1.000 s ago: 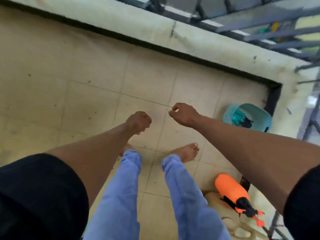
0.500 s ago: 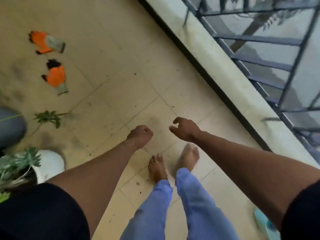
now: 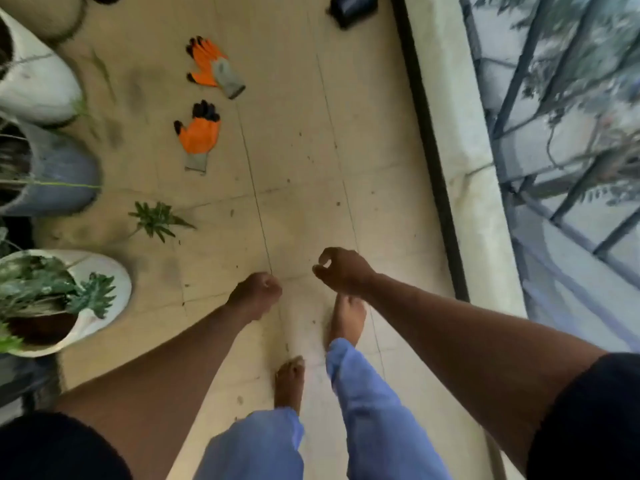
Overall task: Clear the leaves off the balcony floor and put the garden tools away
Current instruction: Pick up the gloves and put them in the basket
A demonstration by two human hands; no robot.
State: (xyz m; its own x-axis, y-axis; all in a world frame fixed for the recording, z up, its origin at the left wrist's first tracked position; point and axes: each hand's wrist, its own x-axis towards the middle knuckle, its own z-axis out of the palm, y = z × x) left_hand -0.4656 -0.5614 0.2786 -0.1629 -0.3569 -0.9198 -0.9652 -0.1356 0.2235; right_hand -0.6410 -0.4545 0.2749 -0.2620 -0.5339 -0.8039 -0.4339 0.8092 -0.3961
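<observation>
Two orange garden gloves lie flat on the tiled balcony floor ahead of me, a far glove (image 3: 211,67) and a near glove (image 3: 199,135). A green leafy sprig (image 3: 157,220) lies on the tiles below them, to the left. My left hand (image 3: 256,294) is a closed fist with nothing in it. My right hand (image 3: 341,270) hangs beside it with curled fingers and nothing held. Both hands are well short of the gloves and the sprig. Small dark crumbs of debris dot the tiles.
Several plant pots line the left side, among them a white pot (image 3: 104,275) with green plants and a grey pot (image 3: 62,174). A low parapet (image 3: 464,188) with a metal railing (image 3: 526,60) runs along the right. A dark object (image 3: 351,8) sits at the top. My bare feet stand mid-floor.
The view has swung left along the balcony: the blue tub and orange sprayer have left the frame, while the gloves, sprig and pots have come in and moved closer. My feet have stepped forward.
</observation>
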